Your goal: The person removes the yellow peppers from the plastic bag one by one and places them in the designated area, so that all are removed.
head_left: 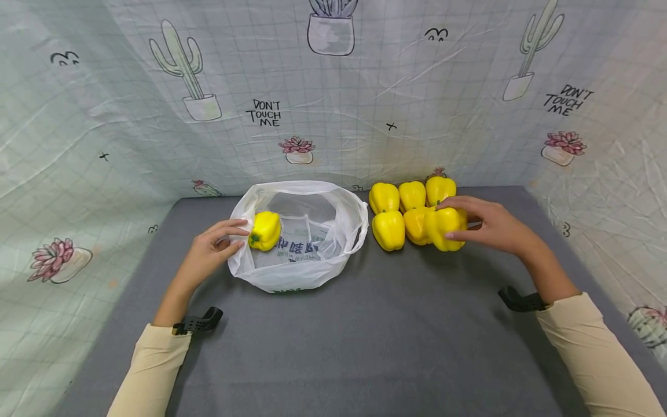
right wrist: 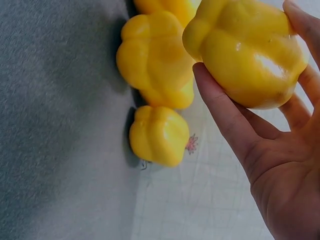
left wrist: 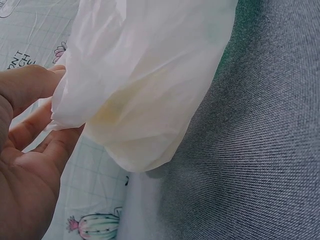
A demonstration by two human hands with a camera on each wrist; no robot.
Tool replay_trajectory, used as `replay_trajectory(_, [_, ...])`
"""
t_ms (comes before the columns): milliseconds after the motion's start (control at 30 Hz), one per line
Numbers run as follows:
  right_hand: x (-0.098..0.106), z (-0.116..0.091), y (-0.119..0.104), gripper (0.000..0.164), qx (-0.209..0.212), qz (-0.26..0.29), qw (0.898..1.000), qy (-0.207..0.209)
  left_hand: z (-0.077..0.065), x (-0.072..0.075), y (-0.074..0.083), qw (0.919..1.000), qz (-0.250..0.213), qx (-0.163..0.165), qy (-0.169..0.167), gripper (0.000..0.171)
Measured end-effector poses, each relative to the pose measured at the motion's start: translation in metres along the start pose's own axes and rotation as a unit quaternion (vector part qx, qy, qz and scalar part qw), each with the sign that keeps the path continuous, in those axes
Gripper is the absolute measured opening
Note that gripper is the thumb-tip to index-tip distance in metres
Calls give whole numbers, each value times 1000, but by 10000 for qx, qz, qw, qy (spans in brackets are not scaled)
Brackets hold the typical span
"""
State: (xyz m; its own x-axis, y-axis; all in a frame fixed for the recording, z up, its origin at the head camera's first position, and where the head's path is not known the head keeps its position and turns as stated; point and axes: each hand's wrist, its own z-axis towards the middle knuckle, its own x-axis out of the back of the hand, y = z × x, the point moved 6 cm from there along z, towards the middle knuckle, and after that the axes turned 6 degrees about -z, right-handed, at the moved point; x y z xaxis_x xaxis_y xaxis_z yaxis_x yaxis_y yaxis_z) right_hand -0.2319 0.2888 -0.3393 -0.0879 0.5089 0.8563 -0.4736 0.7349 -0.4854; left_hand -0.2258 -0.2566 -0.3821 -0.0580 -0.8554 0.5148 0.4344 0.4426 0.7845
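With its thumb and fingers, my left hand (head_left: 211, 249) pinches the left rim of a white plastic bag (head_left: 292, 282). The bag stands with its mouth spread wide. One yellow bell pepper (head_left: 267, 230) lies inside it, against the left wall; in the left wrist view it shows only as a faint yellow patch through the plastic. My right hand (head_left: 490, 226) grips another yellow bell pepper (right wrist: 250, 55) between thumb and fingers, raised off the table in the right wrist view. Close by it, several more yellow bell peppers (head_left: 388, 230) sit in two rows right of the bag.
A grey cloth covers the table (head_left: 333, 347). Behind and at both sides hangs a pale curtain (head_left: 396, 81) printed with cacti and words. A black wrist mount (head_left: 200, 322) is on the left forearm, and another black mount (head_left: 521, 300) on the right.
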Motion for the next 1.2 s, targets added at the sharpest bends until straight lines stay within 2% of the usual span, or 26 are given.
replay_trajectory(267, [3, -7, 13, 58, -186, -108, 9997, 111, 2, -1, 0, 10000, -43, 35, -32, 24])
replay_trajectory(433, [3, -11, 19, 58, -300, -25, 9995, 103, 3, -3, 2, 10000, -61, -73, -26, 24])
replay_trajectory(733, [4, -16, 33, 57, -540, 70, 9977, 410, 3, -6, 4, 9998, 19, -171, -31, 27])
replay_trajectory(900, [7, -16, 47, 59, -861, 185, 9951, 449, 3, -3, 4, 9999, 70, -99, -47, 25])
replay_trajectory(1033, [4, -16, 56, 65, -1122, 260, 9931, 235, 2, -2, -1, 9999, 57, 86, -10, 23])
replay_trajectory(1200, [-1, -16, 61, 67, -1187, 427, 9917, 239, 2, -2, -4, 9999, 19, 128, -10, 23])
